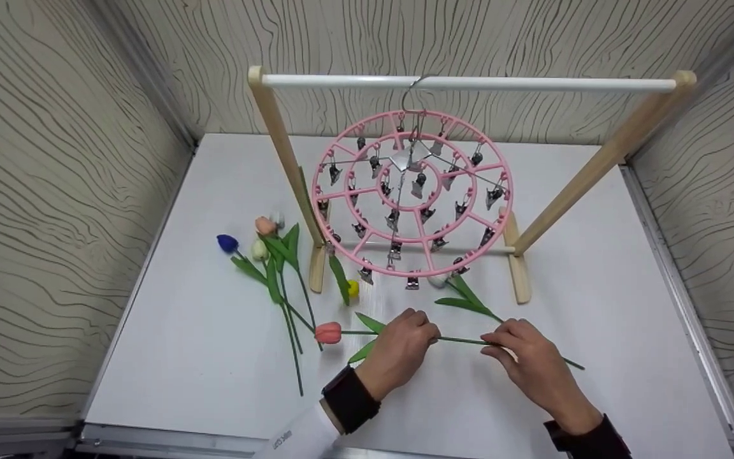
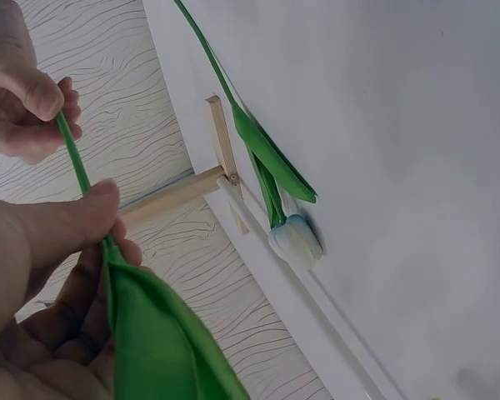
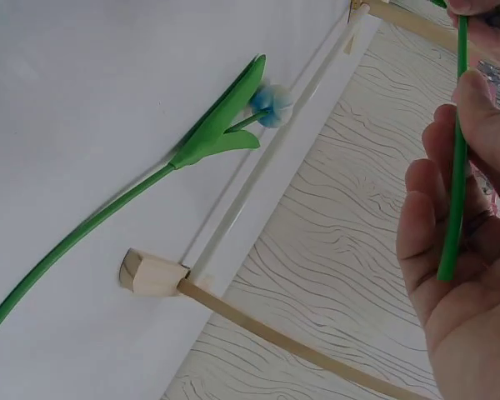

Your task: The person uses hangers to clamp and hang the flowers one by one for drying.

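A coral-pink artificial tulip [image 1: 328,332] lies level across the front of the table, its bloom pointing left. My left hand [image 1: 400,350] pinches its green stem [image 2: 75,158] just beside the leaves [image 2: 162,342]. Farther along the same stem, my right hand [image 1: 532,363] holds it between thumb and fingers; in the right wrist view the cut end [image 3: 446,271] lies over the palm. Behind the hands rests a white tulip with bluish petals [image 2: 296,242], its stem passing under or behind the right hand in the head view.
A pink round clip hanger [image 1: 431,268] with several metal clips hangs from a white rod [image 1: 532,83] on a wooden stand [image 1: 583,178]. Several tulips, including a blue one [image 1: 227,243] and a peach one [image 1: 265,225], lie at left. A yellow bloom [image 1: 353,289] shows below the hanger.
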